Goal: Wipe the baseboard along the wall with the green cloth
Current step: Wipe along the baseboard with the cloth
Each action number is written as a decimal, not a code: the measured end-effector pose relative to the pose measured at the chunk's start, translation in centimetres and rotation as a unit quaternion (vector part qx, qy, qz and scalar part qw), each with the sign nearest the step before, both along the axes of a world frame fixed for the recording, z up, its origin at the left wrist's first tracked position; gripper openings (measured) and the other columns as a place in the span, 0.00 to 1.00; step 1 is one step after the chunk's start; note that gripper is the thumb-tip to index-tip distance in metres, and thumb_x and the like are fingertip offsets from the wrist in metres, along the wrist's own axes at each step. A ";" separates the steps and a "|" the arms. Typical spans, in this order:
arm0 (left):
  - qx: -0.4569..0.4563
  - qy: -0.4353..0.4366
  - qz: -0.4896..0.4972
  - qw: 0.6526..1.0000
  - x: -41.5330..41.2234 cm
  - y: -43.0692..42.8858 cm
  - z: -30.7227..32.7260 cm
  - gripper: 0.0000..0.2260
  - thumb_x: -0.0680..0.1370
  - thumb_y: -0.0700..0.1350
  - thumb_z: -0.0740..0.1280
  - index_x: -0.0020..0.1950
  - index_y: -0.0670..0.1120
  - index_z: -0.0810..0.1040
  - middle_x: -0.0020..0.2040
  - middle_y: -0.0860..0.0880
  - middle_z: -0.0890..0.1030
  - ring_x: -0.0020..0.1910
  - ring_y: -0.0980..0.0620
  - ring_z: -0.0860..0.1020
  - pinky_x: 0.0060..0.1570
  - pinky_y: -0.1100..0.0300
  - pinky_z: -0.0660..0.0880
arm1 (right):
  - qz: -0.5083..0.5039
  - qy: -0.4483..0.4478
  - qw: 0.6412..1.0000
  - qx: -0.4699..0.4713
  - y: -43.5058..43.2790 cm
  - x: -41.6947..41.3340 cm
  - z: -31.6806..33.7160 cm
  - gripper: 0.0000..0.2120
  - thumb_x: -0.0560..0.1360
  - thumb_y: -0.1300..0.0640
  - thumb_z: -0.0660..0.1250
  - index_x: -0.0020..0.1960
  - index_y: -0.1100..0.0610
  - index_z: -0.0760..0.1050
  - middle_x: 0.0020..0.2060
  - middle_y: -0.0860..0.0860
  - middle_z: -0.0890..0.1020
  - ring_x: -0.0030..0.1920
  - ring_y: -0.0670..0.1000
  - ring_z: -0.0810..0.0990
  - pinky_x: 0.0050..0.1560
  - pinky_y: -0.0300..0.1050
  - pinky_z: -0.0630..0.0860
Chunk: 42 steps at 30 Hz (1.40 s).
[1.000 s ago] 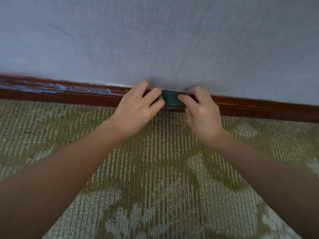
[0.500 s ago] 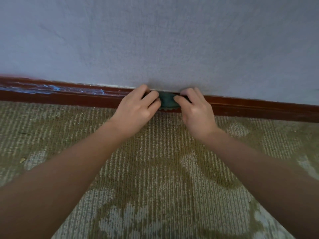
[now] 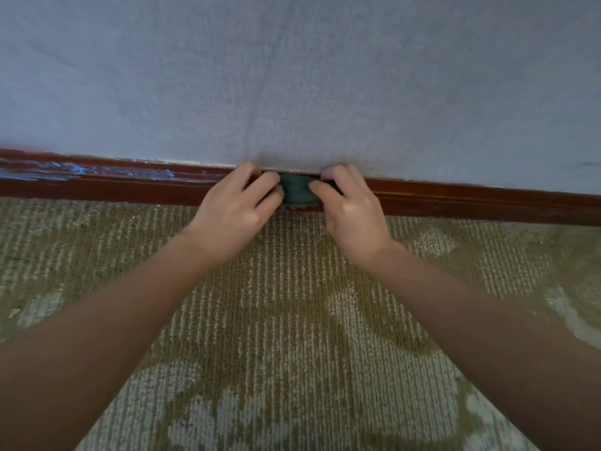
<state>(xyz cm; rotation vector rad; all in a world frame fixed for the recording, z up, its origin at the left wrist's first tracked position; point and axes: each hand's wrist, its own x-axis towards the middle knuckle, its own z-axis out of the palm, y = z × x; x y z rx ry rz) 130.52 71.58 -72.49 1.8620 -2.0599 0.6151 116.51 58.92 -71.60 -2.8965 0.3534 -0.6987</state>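
A dark red wooden baseboard (image 3: 471,203) runs along the foot of a pale blue wall. A small green cloth (image 3: 297,192) with a zigzag lower edge is bunched against the baseboard at the centre. My left hand (image 3: 235,209) grips the cloth's left end with curled fingers, and my right hand (image 3: 353,206) grips its right end. Both hands' fingertips reach the top of the baseboard. Most of the cloth is hidden behind my fingers.
Pale blue smears mark the baseboard's left stretch (image 3: 97,174). A green and beige patterned carpet (image 3: 292,336) covers the floor up to the baseboard. A small bit of debris (image 3: 13,312) lies on the carpet at the far left.
My two hands have drawn closer together, bunching the cloth into a shorter wad. Hands and cloth have shifted slightly left along the baseboard.
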 end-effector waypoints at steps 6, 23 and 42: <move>0.011 0.001 -0.004 1.000 1.0 0.9 -0.2 0.11 0.77 0.31 0.58 0.45 0.29 0.79 0.46 0.32 0.80 0.41 0.37 0.76 0.39 0.48 0.73 | -0.002 -0.006 1.000 0.025 1.2 1.0 0.0 0.17 0.58 0.79 0.70 0.46 0.71 0.79 0.41 0.65 0.79 0.43 0.62 0.79 0.33 0.49 0.77; -0.019 0.003 0.013 1.000 1.0 1.0 -0.7 0.06 0.76 0.29 0.63 0.44 0.30 0.80 0.45 0.34 0.80 0.37 0.40 0.77 0.38 0.50 0.72 | -0.006 -0.021 1.000 0.020 1.3 1.2 -0.3 0.14 0.61 0.78 0.69 0.46 0.70 0.79 0.41 0.64 0.79 0.43 0.63 0.78 0.29 0.52 0.78; -0.004 0.025 0.011 1.000 1.0 1.1 -0.5 0.11 0.77 0.29 0.58 0.44 0.31 0.80 0.45 0.35 0.80 0.37 0.39 0.77 0.35 0.51 0.76 | -0.035 -0.037 0.998 0.048 2.0 1.5 0.0 0.15 0.60 0.81 0.68 0.45 0.70 0.79 0.41 0.65 0.79 0.42 0.63 0.78 0.31 0.49 0.77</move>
